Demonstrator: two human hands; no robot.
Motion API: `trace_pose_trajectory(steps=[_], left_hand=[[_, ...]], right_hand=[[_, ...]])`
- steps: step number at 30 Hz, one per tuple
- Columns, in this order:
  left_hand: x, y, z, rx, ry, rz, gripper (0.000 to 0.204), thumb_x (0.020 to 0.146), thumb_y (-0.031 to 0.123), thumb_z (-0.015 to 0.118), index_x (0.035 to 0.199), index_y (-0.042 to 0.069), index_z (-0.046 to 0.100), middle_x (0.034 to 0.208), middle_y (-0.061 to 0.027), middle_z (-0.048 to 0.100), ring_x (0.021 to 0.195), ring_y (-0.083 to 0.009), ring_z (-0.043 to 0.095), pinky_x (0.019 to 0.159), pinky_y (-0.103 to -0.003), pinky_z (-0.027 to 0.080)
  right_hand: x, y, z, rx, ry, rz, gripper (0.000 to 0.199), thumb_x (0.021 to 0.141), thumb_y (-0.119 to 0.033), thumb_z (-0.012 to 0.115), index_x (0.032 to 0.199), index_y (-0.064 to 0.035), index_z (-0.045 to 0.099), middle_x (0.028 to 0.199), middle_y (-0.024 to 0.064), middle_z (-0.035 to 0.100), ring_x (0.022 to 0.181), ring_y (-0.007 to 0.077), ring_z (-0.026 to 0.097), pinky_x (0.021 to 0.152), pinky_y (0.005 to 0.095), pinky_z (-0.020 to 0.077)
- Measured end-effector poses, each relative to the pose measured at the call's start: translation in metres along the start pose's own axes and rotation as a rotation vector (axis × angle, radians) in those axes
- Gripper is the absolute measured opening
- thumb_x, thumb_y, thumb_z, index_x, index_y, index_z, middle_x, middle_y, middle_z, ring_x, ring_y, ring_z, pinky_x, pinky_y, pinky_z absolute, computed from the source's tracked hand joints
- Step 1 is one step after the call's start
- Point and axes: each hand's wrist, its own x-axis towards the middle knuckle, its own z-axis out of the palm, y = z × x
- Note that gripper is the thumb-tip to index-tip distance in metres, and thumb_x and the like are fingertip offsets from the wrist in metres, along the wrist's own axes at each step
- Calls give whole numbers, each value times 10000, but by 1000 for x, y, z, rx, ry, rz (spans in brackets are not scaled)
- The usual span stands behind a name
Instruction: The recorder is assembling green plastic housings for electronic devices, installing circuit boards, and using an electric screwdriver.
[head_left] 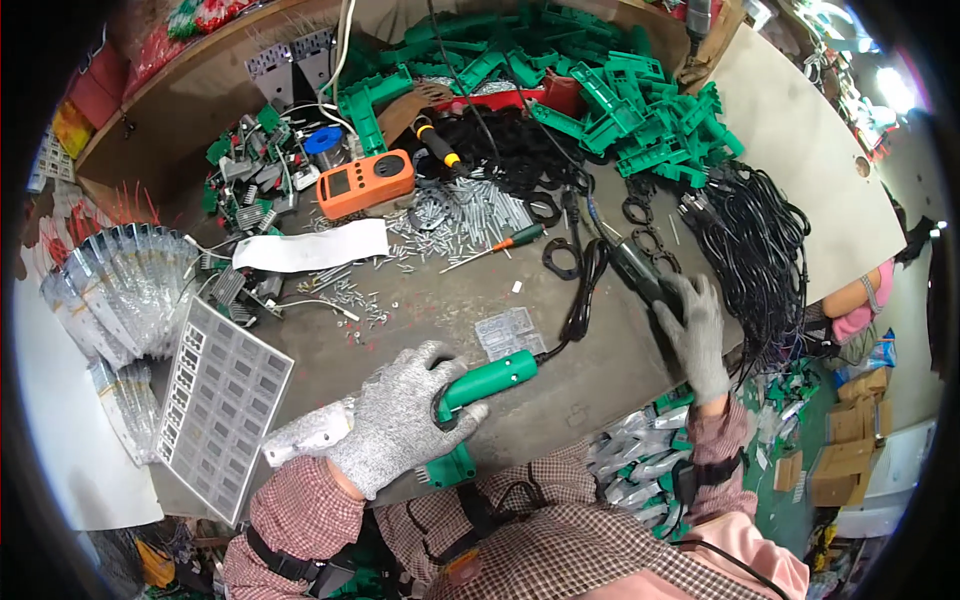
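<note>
My gloved left hand (pixel 400 415) is closed round the end of a green plastic housing (pixel 495 380), which points to the right. A black cord (pixel 582 318) runs from the housing's far end and lies bundled on the table. My gloved right hand (pixel 698 335) is wrapped round a long dark hand tool (pixel 638 268) that slants up to the left; its exact kind is unclear. Under my left hand, at the near table edge, sits another green plastic part (pixel 450 467). A small clear plastic sheet (pixel 508 333) lies just beyond the held housing.
Loose screws (pixel 450 215), a screwdriver (pixel 515 240) and an orange meter (pixel 365 184) lie farther back. Green housings (pixel 640 115) are heaped at the back right, with black power cords (pixel 755 240) nearer. A compartment tray (pixel 225 405) and bagged metal parts (pixel 125 285) stand left.
</note>
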Motion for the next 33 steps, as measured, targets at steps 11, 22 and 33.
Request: trace_pose_trajectory(steps=[11, 22, 33], left_hand=[[13, 11, 12, 118, -6, 73, 529, 827, 223, 638, 1348, 127, 626, 1281, -142, 601, 1080, -388, 614, 919, -509, 526], [24, 12, 35, 59, 204, 52, 471, 874, 345, 728, 1256, 76, 665, 1042, -166, 660, 906, -379, 668, 805, -459, 557], [28, 9, 24, 68, -66, 43, 585, 810, 255, 723, 1321, 7, 581, 1080, -135, 619, 997, -270, 640, 870, -407, 511]], right_hand=[[19, -86, -10, 1896, -27, 251, 618, 898, -367, 721, 1365, -37, 488, 1118, 116, 625, 967, 273, 658, 889, 457, 571], [34, -174, 21, 2119, -442, -424, 724, 809, -584, 819, 1069, -33, 429, 724, 119, 594, 497, 222, 561, 469, 371, 524], [34, -166, 52, 2112, -451, -804, 646, 784, -412, 893, 1055, 50, 531, 765, 163, 643, 643, 259, 653, 572, 361, 573]])
